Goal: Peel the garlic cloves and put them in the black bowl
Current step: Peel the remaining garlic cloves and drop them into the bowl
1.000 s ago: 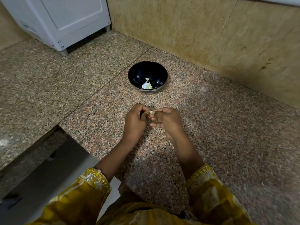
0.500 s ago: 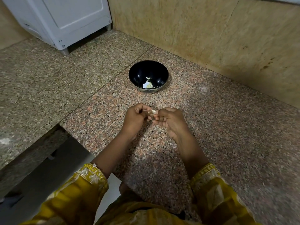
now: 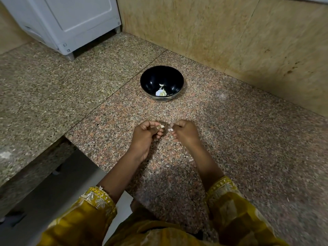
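Two hands just apart, left hand [image 3: 144,137] pinching garlic clove [image 3: 160,127], right hand [image 3: 186,133] pinching peel scrap [image 3: 170,129]

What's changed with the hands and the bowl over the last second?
The hands have pulled apart: the left hand still pinches the garlic clove, and the right hand has come away holding a scrap of skin. The black bowl and the pale pieces in it have stayed put.

Bare counter [image 3: 239,139] lies between the hands and the bowl [image 3: 161,83] (wall [image 3: 230,32] close behind it).
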